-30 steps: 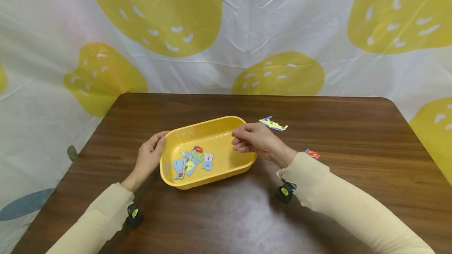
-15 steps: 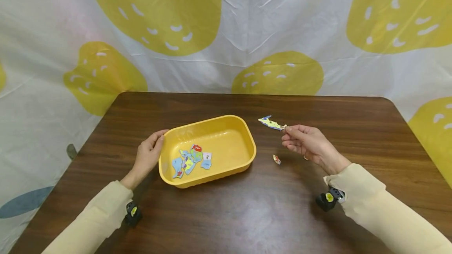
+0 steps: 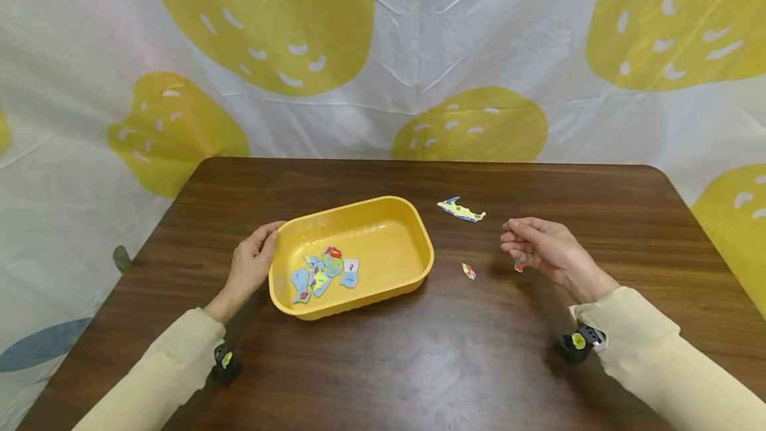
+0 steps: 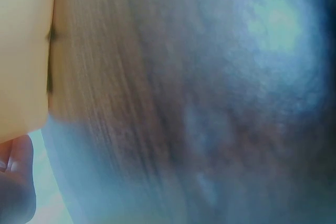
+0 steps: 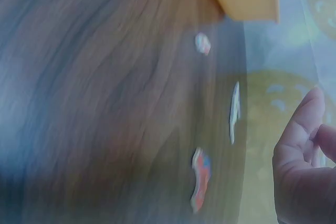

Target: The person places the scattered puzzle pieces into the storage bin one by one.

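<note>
My left hand grips the left end of a yellow plastic tub, thumb at its rim. Several flat printed cut-out pieces in blue, green, yellow and red lie in the tub's left half. To the right, my right hand hovers over the table, its fingers loosely bent and nothing between them. A red and blue piece lies below that hand and is mostly hidden by it in the head view. Left of it are a small red and white piece and a long pale yellow piece with blue edges.
Everything stands on a dark wood-grain table. Behind its far edge hangs a white cloth printed with yellow fruit. Each wrist wears a small black camera.
My right hand has moved from above the tub's right end past the long yellow piece to the right, uncovering the small red and white piece. My left hand and the tub have barely moved.
</note>
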Action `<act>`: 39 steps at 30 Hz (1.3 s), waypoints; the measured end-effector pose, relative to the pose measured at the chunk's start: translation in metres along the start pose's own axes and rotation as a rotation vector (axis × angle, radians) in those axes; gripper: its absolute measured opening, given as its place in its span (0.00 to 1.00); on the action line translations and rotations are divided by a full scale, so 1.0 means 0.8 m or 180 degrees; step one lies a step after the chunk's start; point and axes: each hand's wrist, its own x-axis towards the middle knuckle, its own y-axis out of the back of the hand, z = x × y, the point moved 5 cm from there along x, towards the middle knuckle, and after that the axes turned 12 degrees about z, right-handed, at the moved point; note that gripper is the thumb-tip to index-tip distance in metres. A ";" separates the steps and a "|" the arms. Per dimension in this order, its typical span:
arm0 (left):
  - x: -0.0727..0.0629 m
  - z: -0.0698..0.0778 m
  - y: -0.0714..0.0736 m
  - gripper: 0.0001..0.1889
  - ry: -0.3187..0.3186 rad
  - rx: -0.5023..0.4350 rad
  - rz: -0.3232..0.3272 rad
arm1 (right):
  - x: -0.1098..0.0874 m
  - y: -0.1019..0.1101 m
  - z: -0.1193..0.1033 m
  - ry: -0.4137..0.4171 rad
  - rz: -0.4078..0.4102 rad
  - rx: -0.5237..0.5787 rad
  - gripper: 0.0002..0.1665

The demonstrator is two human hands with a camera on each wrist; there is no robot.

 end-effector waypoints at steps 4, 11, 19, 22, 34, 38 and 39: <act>0.000 0.000 0.000 0.18 0.0004 0.0017 -0.0007 | 0.000 0.021 0.003 0.0066 0.0031 0.0003 0.11; 0.000 0.001 0.000 0.18 0.0003 0.0051 0.0008 | 0.000 0.061 0.013 0.0173 0.0362 -0.0622 0.10; -0.001 0.000 0.002 0.18 0.0022 -0.0016 -0.0031 | 0.001 0.075 0.022 0.0447 0.0506 -0.1699 0.11; -0.002 -0.001 0.002 0.19 0.0029 -0.0035 -0.0031 | 0.001 0.071 0.023 0.0547 0.0571 -0.2071 0.22; -0.004 0.001 0.002 0.19 0.0032 -0.0114 -0.0048 | 0.003 0.064 0.026 0.0743 0.0787 -0.2430 0.25; -0.003 0.000 0.001 0.19 0.0023 -0.0137 -0.0061 | 0.001 0.061 0.026 0.0869 0.0826 -0.2557 0.23; -0.003 0.000 0.000 0.19 0.0021 -0.0144 -0.0062 | 0.001 0.061 0.026 0.0906 0.0837 -0.2589 0.22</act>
